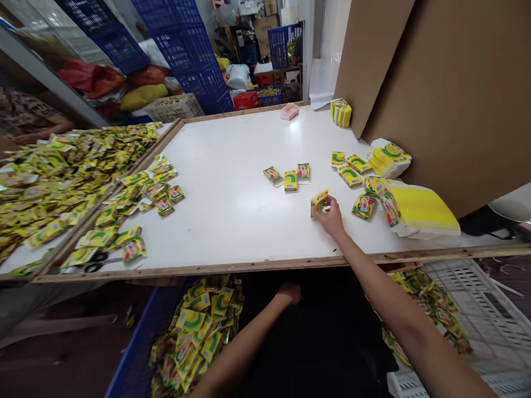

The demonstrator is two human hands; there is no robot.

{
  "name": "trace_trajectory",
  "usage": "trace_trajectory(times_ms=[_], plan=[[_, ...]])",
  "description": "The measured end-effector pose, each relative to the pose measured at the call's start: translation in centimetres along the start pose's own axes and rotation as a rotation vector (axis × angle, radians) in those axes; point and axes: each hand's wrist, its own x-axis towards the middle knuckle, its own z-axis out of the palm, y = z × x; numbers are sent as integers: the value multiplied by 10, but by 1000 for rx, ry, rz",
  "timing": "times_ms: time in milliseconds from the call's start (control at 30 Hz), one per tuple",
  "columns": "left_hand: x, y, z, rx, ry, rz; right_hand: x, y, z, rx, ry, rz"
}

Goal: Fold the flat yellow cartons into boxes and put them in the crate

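Note:
Pinched between the fingers and thumb of my right hand (331,214) is a small yellow-green carton (318,200), tilted up off the white tabletop. Just beyond it lie three similar cartons, a middle one (291,180) and one on either side. To the right of that hand are several more loose cartons (349,175) and a long row of flattened, stacked cartons (423,207). My left hand (291,293) is closed low against my dark clothing, below the table's front edge. Its fingers curl out of sight, so anything inside them is hidden.
A wooden rim (199,271) borders the table. Filled packets are scattered at left beside black-handled scissors (97,260). A packet heap (62,171) covers the adjoining table, where a person (37,119) sits. Crates of packets, blue (136,337) and white (468,309), stand below. Cardboard (456,105) rises at right.

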Motion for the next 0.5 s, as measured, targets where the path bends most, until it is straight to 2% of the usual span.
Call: trace_trajectory(times_ms=[100,367,500], plan=[[0,1,3,65,-45,-26,1,2,2,53,-17,20],[1,12,-6,161,-122,-79,2,10,5,105,-42,48],[-2,17,-1,90,-71,-70,3,14,2,107,-46,25]])
